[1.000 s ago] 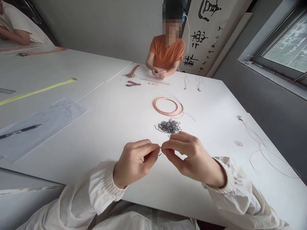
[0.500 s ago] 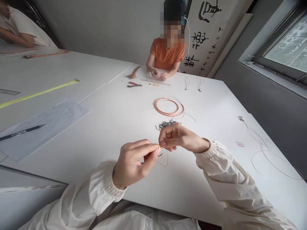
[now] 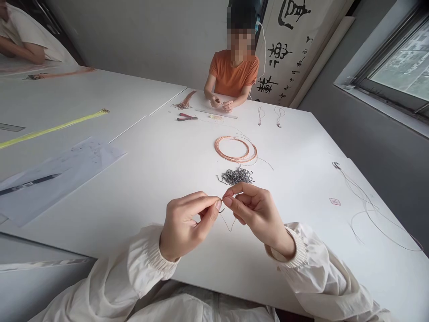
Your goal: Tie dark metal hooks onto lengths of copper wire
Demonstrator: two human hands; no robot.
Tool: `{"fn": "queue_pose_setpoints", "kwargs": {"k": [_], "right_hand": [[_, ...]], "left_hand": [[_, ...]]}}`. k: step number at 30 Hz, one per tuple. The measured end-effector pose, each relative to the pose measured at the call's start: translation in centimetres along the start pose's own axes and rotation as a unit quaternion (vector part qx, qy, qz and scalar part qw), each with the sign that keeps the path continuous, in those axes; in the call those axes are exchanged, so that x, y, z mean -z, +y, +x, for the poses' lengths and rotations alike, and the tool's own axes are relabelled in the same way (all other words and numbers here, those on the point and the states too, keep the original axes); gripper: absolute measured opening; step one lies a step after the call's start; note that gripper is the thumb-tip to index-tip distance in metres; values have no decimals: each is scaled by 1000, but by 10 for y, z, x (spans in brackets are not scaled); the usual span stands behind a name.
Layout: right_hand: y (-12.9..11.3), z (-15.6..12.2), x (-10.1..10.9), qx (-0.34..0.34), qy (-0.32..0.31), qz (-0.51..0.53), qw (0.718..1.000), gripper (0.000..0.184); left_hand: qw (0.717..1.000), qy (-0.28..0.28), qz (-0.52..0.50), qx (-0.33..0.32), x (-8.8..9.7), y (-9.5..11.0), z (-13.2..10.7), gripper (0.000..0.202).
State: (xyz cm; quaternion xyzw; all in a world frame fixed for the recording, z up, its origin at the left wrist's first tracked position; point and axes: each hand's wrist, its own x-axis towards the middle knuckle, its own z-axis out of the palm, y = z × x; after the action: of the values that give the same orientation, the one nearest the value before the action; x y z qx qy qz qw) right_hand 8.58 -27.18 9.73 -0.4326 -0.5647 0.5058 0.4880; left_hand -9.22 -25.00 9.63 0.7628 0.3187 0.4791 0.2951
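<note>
Across the middle of the view, a white counter is spreading out, carrying everything at work. At its far edge, a person in an orange top is sitting with both forearms resting on it. Sheets of paper are lying toward the left. Above the near edge, the left hand is pinching a small dark hook between thumb and forefinger, while the right hand is pressing thumb and forefinger together right beside those fingertips, on what is looking like thin line. Beyond them, a copper-coloured coil is lying flat, and a dark pile of hooks is sitting between it and the hands. The hook is curving out below the left fingertips, and the thin line is drooping in a loop beneath both hands.
</note>
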Motion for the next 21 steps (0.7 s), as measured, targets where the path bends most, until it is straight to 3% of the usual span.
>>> {"fn": "queue_pose_setpoints", "kwargs": {"k": [2, 5, 8, 11, 14, 18, 21], "right_hand": [[0, 1, 1, 9, -7, 3, 1000, 19], [-1, 2, 4, 14, -20, 10, 1000, 17], [-1, 1, 6, 12, -32, 10, 999, 17], [-2, 1, 8, 6, -45, 12, 999, 19], [-1, 1, 9, 1, -54, 29, 998, 18], [3, 3, 9, -6, -54, 55, 997, 18], [7, 2, 8, 7, -49, 50, 998, 15]], "left_hand": [[995, -26, -72, 66, 3, 1, 1, 17], [966, -69, -190, 164, 9, 0, 2, 18], [938, -98, -259, 209, 13, -3, 3, 19], [930, -120, -262, 229, 13, -2, 5, 17], [944, -122, -220, 216, 11, 3, 5, 16], [982, -55, -126, 127, 9, 8, 1, 19], [994, -29, -77, 78, 9, 6, -1, 18]]}}
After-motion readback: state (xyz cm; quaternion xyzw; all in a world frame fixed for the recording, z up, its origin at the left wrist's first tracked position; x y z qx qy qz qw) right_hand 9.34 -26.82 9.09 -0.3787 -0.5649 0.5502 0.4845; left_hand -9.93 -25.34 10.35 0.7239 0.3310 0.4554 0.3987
